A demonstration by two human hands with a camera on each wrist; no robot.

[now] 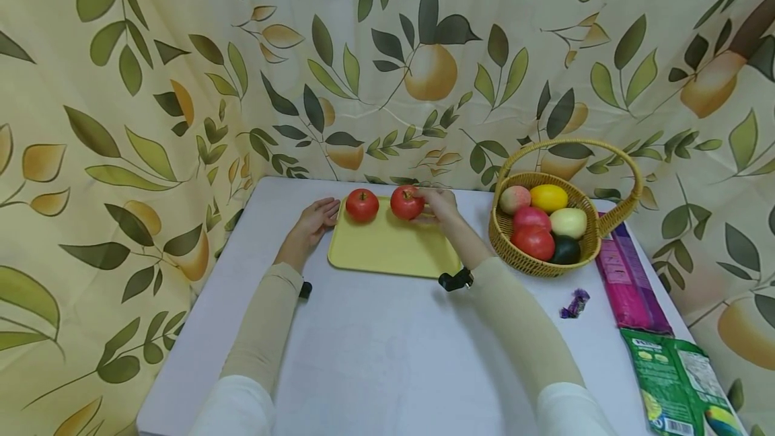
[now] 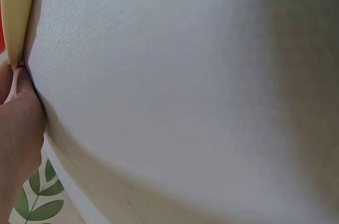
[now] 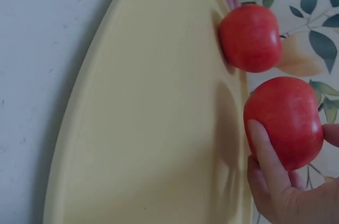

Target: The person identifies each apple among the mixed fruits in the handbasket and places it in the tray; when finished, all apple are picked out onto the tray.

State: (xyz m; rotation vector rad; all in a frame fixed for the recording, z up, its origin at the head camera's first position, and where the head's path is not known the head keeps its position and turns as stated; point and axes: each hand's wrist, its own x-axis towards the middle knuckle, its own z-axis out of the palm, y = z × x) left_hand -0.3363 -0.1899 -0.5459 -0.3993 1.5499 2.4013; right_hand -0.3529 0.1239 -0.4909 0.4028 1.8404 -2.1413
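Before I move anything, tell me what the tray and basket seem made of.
Tray: probably plastic with a satin finish, judging by its smooth, even yellow surface and raised rim. Basket: looks like wicker, or plastic imitating it, slightly glossy; its woven strands show.

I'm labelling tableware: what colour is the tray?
Pale yellow; the tray shows best in the head view.

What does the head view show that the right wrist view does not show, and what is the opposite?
Only the head view: the wicker basket of produce, the purple wrapper, the pink package and the green package.

Only the right wrist view: no additional object, but a distinct long shadow on the tray.

Both: the tray, the right hand holding one tomato, the other tomato, the left hand and the patterned curtain.
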